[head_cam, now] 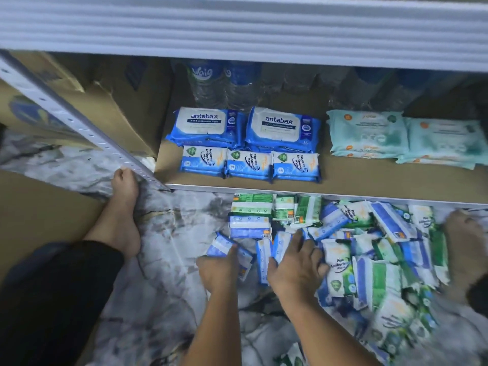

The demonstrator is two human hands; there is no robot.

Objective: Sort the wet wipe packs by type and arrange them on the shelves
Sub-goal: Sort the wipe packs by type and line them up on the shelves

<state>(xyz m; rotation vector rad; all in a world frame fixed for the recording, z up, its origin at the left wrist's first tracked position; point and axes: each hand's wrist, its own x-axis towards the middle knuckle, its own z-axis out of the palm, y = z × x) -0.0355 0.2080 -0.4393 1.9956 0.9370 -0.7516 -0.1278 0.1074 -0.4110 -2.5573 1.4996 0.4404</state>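
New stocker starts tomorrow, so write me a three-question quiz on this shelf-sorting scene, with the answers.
1. True or false: two stacks of large blue antabax wipe packs lie on the brown shelf, behind the smaller packs.
2. How many stacks of small blue Fragrance Free wipe packs line the shelf's front edge?
3. What does the left hand grip down on the floor? A) a pair of scissors B) a small blue-and-white wipe pack C) a green sponge
Key: 1 true; 2 three; 3 B.
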